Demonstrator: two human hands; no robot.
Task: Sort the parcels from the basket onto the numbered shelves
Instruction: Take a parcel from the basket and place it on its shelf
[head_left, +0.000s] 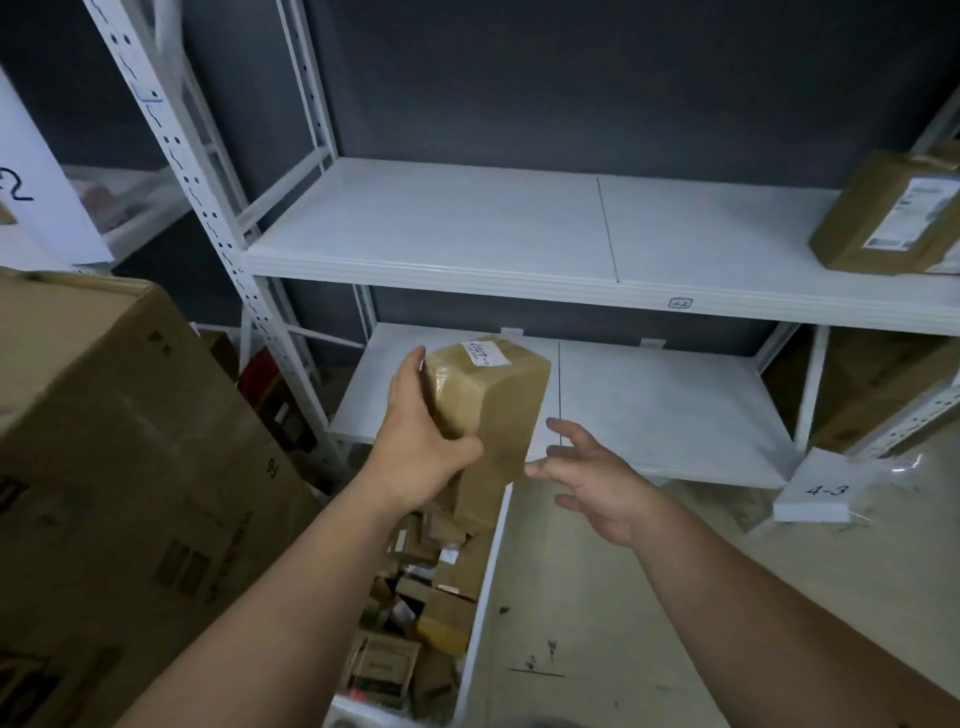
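Above the basket (483, 571) of parcels, a person's left hand (421, 447) grips a taped brown parcel (488, 400) upright while the right hand (592, 478) waits beside it, fingers spread and empty; reading its label (485, 353) before choosing a numbered shelf (519, 228) looks wisest.

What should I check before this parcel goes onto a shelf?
1. Hold on the parcel: the left hand wraps its lower side, grip looks firm. Ok.
2. Second hand: the right hand is open beside the parcel, not touching it. Not ok if two-handed support is wanted.
3. Label: white sticker faces up, writing too blurred to read. Cannot tell.
4. Shelf number: the small tag on the upper shelf edge is unreadable; a loose sign reads 4-3. Cannot tell.
5. Landing space: the lower shelf is bare behind the parcel. Ok.
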